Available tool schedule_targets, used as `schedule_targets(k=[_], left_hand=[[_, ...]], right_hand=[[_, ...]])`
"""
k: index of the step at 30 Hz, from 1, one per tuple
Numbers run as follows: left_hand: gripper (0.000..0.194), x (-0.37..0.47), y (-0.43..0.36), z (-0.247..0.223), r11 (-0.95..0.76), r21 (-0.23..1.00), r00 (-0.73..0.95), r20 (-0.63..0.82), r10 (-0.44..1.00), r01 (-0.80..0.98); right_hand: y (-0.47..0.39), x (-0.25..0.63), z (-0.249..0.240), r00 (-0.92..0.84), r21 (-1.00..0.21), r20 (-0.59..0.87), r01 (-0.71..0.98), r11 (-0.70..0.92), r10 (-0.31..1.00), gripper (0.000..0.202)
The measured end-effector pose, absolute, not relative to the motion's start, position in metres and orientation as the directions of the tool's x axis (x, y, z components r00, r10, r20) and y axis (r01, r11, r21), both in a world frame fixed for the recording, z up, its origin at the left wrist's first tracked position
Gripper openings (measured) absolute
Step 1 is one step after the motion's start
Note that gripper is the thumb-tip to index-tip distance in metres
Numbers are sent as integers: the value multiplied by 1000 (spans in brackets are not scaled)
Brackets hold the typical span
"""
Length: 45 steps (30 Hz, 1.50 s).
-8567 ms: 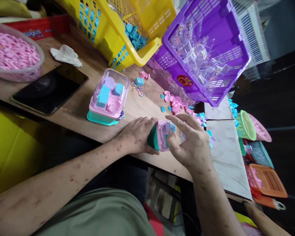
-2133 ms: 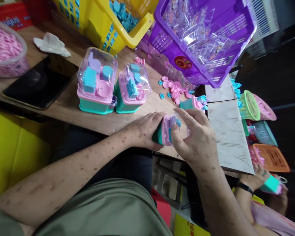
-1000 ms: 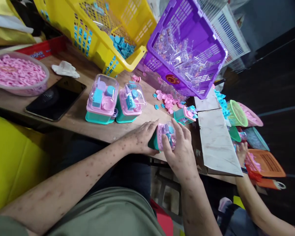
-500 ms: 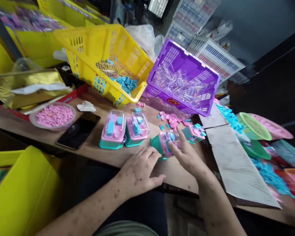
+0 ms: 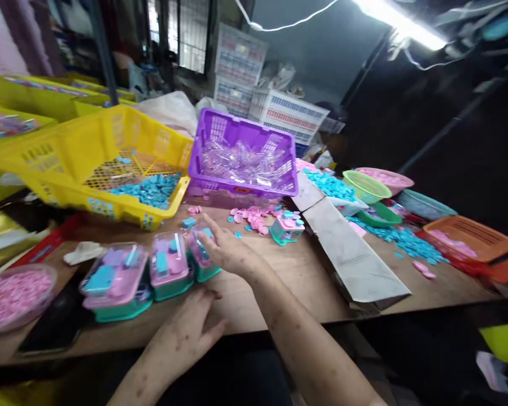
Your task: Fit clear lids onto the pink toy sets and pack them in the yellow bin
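Note:
My right hand [image 5: 232, 251] reaches across to a small toy box [image 5: 203, 254] with a green base and clear lid. Its fingers are stretched out against the box's right side and lid. The box stands beside a second one [image 5: 169, 262], and a third toy box [image 5: 114, 282] is at the left of the row. Pink and blue pieces show under their clear lids. My left hand [image 5: 184, 327] hovers at the table's near edge below the row, thumb apart, holding nothing. An uncovered box [image 5: 287, 226] with pink and blue pieces stands farther right.
Behind are a yellow basket [image 5: 152, 217] of blue pieces and a purple basket [image 5: 241, 186] of clear parts. Loose pink pieces [image 5: 254, 217] lie before them. A cardboard strip [image 5: 355, 254] borders the right side. A phone [image 5: 55, 316] and pink-filled bowl [image 5: 46, 299] are left.
My right hand has brought the toy box leftward, up close to the two others. The left hand stays near the row's front. The view has swung up and to the right.

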State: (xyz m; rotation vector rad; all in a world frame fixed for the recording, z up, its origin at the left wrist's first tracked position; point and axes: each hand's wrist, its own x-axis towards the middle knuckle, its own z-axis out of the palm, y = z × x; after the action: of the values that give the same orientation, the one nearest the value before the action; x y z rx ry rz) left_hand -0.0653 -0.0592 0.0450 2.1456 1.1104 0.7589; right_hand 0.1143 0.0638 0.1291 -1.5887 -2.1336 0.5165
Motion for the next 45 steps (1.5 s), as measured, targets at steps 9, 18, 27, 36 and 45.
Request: schedule_targets(k=[9, 18, 27, 36, 45], left_hand=[[35, -54, -65, 5, -572, 700, 523, 324, 788, 428], [147, 38, -31, -17, -445, 859, 413, 321, 852, 252], [153, 52, -15, -22, -412, 901, 409, 329, 851, 133], [147, 62, -13, -31, -427, 897, 377, 358, 854, 115], [127, 38, -5, 10, -483, 873, 441, 410, 798, 62]], right_hand=[[77, 309, 138, 270, -430, 282, 893, -130, 921, 61], [12, 325, 148, -499, -514, 88, 719, 468, 862, 107], [220, 300, 214, 161, -624, 347, 775, 99, 924, 30], [165, 309, 252, 238, -854, 281, 505, 129, 930, 64], [33, 234, 189, -206, -895, -354, 358, -266, 912, 47]])
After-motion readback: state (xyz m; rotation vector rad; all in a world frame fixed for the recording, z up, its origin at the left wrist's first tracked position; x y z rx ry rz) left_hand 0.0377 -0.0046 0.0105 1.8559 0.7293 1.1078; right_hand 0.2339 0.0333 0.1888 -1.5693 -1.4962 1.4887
